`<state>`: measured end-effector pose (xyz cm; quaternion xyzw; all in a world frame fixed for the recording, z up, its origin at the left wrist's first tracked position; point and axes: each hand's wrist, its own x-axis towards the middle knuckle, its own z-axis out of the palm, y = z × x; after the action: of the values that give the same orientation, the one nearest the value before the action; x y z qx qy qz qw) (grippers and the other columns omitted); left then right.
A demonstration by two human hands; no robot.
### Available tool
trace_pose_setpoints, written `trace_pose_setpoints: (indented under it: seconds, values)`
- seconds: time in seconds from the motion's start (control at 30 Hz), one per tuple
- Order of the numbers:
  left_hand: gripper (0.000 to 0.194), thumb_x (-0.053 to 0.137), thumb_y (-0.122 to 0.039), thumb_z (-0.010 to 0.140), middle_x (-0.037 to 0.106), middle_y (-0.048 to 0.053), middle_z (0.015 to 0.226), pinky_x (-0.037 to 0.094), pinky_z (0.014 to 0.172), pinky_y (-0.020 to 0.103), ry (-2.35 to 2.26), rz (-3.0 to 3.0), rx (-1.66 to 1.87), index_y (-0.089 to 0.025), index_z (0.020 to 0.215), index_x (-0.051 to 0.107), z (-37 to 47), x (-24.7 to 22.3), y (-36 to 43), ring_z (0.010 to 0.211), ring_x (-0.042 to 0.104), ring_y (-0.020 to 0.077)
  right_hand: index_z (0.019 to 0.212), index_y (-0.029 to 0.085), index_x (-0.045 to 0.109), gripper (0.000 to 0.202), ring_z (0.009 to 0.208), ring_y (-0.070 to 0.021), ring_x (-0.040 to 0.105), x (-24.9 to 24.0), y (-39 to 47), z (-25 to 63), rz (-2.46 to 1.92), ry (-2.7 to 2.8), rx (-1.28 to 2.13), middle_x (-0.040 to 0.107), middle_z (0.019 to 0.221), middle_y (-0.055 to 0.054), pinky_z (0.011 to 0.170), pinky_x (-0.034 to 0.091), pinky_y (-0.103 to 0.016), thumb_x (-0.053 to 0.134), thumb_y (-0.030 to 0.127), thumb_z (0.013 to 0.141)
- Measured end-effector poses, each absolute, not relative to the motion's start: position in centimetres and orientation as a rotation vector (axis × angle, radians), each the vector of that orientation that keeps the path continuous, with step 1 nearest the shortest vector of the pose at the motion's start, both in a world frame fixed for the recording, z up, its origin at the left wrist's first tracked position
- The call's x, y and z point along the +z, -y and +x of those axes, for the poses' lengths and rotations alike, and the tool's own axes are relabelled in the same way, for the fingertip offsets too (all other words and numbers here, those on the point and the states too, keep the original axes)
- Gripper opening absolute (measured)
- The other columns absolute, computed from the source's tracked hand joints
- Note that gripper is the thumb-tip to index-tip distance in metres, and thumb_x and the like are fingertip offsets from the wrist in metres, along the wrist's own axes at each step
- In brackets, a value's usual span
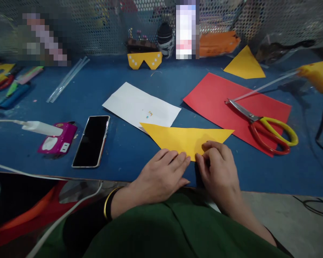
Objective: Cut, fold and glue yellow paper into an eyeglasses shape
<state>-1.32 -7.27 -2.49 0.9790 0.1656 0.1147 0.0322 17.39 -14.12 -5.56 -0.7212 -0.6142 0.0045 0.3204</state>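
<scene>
A folded yellow sheet of paper (188, 138) lies on the blue table near its front edge, with its long straight edge away from me and pointed corners left and right. My left hand (164, 173) rests with fingers stretched flat on its lower left edge, thumb apart. At the lower right edge, my right hand (219, 165) has its fingers curled, thumb and forefinger at the paper. Just beyond the left corner is a white sheet (142, 104) with tiny scraps on it. Scissors (255, 118) with red and yellow handles lie on a red sheet (207, 96) to the right.
A black-screened phone (91, 141) and a magenta plug adapter (59, 139) with a white charger are at left. Clear glue sticks (67, 80) lie behind them. A yellow mask shape (144, 60) and yellow paper piece (245, 64) stand at the back; a glue gun (316, 75) is far right.
</scene>
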Motion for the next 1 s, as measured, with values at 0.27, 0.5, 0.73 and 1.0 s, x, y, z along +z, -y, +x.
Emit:
trace_pose_setpoints:
  seconds: [0.27, 0.5, 0.73, 1.0]
  values:
    - [0.048, 0.053, -0.043, 0.099, 0.064, 0.012, 0.128, 0.040, 0.099, 0.042, -0.513, 2.993, 0.399, -0.009, 0.133, 0.055, -1.5, -2.9, 7.3, 0.110, 0.055, 0.0261, 0.129, 0.020, 0.056, 0.040, 0.103, -0.0236, 0.070, -5.5, 16.6, 17.3, -1.562, 1.831, -0.146, 0.075, 0.110, -0.009, 0.093, 0.056, -0.043, 0.059, 0.017, 0.090]
    - [0.048, 0.048, -0.038, 0.102, 0.063, 0.010, 0.136, 0.035, 0.105, 0.043, -0.501, 3.013, 0.407, -0.004, 0.135, 0.054, -1.5, -3.2, 7.4, 0.114, 0.053, 0.0262, 0.140, 0.011, 0.047, 0.047, 0.106, -0.0223, 0.072, -6.2, 17.5, 16.3, -1.577, 2.032, -0.236, 0.074, 0.119, -0.015, 0.089, 0.055, -0.038, 0.054, 0.017, 0.094]
    - [0.046, 0.047, -0.035, 0.102, 0.066, 0.010, 0.134, 0.036, 0.104, 0.044, -0.539, 3.090, 0.486, -0.003, 0.132, 0.058, -1.9, -3.2, 7.9, 0.116, 0.054, 0.0270, 0.136, 0.003, 0.049, 0.042, 0.106, -0.0233, 0.072, -5.2, 17.3, 16.4, -1.528, 2.171, -0.402, 0.074, 0.117, -0.017, 0.089, 0.053, -0.038, 0.053, 0.013, 0.096]
    - [0.043, 0.049, -0.033, 0.100, 0.068, 0.011, 0.131, 0.037, 0.102, 0.045, -0.677, 3.121, 0.491, -0.004, 0.128, 0.062, -3.3, -3.1, 8.2, 0.115, 0.056, 0.0281, 0.131, -0.003, 0.051, 0.039, 0.110, -0.0276, 0.070, -5.3, 18.3, 16.9, -1.618, 2.175, -0.415, 0.072, 0.118, -0.021, 0.098, 0.051, -0.042, 0.053, 0.013, 0.096]
